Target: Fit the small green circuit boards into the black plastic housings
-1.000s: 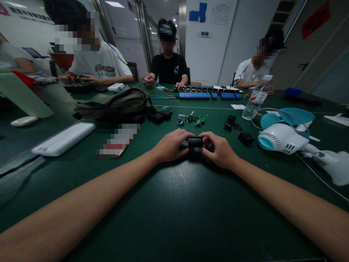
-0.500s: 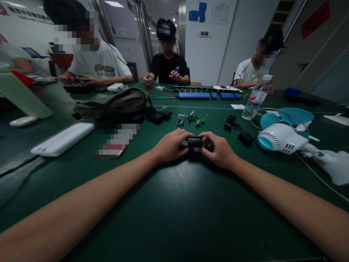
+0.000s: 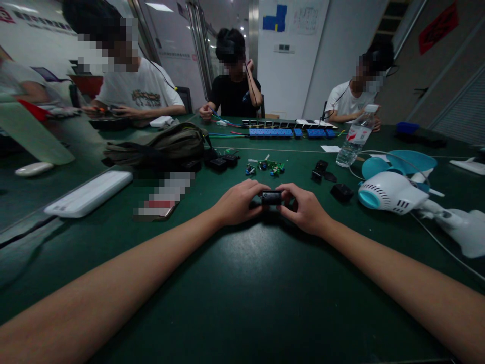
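- Left hand: fingers clamped on the left end of a black case; that end is covered by them.
- Right hand: fingers clamped on the case's right end.
- Case: between both hands, mid-counter, beyond the forearms. Interior too dark to make out; contact with the surface cannot be determined.
- Green circuit boards: beyond the hands; fine detail unresolved.
- Flat item, left: mostly pixelated, identity undetermined.
- White slab: print present, illegible.
- Bottle: red-and-white label, brand unreadable.
- Red wall sign: dark marking, not legible.
- White fan: base cut off at right.
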The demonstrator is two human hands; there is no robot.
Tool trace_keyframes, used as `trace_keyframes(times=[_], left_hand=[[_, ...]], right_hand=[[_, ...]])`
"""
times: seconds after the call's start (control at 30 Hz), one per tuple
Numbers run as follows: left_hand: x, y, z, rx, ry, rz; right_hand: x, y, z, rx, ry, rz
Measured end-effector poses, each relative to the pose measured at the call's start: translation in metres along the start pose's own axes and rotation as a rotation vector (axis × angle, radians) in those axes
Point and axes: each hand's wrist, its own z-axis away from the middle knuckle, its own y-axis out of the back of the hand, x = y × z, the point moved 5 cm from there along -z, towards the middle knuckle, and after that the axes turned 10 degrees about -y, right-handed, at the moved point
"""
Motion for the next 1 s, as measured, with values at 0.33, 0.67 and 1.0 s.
trace_keyframes(times=[0.33,0.67,1.0], left_hand=[[-0.0003,-0.0001,0.0006,0.007,-0.006,-0.006],[0.0008,0.0012,0.0,0.002,-0.007,0.005],[-0.0005,-0.0004,-0.0002,0.002,-0.011,0.0]], right_hand=[[-0.0002,-0.0001,-0.0002,-0.007,-0.016,-0.008],[-0.0008,0.0002,0.0,-0.016,-0.016,-0.004],[-0.0005,-0.0002,0.0002,0.001,0.01,-0.005]])
